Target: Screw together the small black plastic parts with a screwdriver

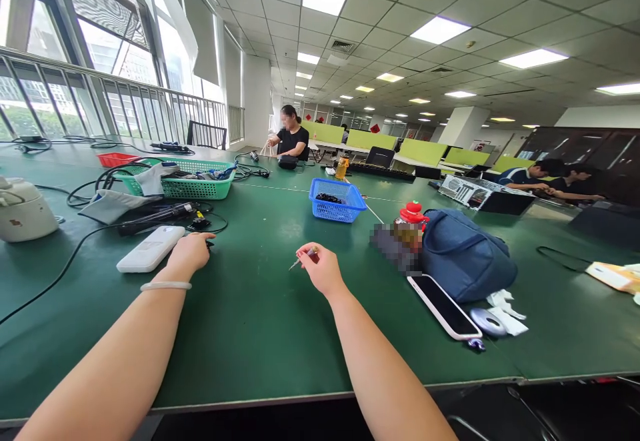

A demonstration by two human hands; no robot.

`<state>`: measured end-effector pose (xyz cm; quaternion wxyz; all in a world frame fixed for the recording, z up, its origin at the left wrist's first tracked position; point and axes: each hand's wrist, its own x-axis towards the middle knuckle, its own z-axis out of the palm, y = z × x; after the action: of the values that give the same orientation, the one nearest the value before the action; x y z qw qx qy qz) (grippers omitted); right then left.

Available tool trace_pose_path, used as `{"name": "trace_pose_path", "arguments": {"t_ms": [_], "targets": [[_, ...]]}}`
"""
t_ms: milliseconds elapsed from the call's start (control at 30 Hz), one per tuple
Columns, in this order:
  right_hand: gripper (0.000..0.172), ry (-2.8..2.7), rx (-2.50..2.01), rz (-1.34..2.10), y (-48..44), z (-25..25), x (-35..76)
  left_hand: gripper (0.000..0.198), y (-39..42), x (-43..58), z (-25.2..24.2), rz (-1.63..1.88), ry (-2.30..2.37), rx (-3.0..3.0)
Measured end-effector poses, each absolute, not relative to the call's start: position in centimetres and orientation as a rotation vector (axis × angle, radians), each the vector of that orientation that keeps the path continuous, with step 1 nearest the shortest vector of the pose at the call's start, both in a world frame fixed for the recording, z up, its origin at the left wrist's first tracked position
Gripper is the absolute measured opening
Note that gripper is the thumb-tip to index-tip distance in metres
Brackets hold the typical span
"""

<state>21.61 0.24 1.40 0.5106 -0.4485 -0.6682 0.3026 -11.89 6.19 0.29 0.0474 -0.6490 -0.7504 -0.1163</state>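
Note:
My right hand [324,270] grips a small screwdriver [303,258] between thumb and fingers above the green tabletop, its thin metal tip slanting down to the left. To the left, my left hand [190,254], with a pale bangle at the wrist, has its fingers closed at a small black part [210,245], mostly hidden behind them. A white rounded box, perhaps a power bank or router [151,249], lies beside that hand. Just beyond its fingers are a small black piece with a yellow spot [200,221] and a black cable.
A green basket [200,190] with gloves stands back left, beside a red tray [117,160]. Ahead is a blue basket [338,209] holding black parts. At right are a navy bag [465,254], a phone [444,306] and a red-lidded jar [412,214]. Other people sit farther off.

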Motion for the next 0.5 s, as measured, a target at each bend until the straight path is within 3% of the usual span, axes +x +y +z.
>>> {"name": "trace_pose_path", "arguments": {"t_ms": [200, 500], "targets": [[0.019, -1.612, -1.080, 0.718, 0.2, 1.6, 21.6, 0.051, 6.0, -10.5, 0.5, -0.558, -2.264, -2.113], [0.020, -1.612, -1.082, 0.719, -0.1, 1.9, 21.6, 0.058, 3.9, -3.9, 1.7, -0.798, -1.783, -2.889]]}}
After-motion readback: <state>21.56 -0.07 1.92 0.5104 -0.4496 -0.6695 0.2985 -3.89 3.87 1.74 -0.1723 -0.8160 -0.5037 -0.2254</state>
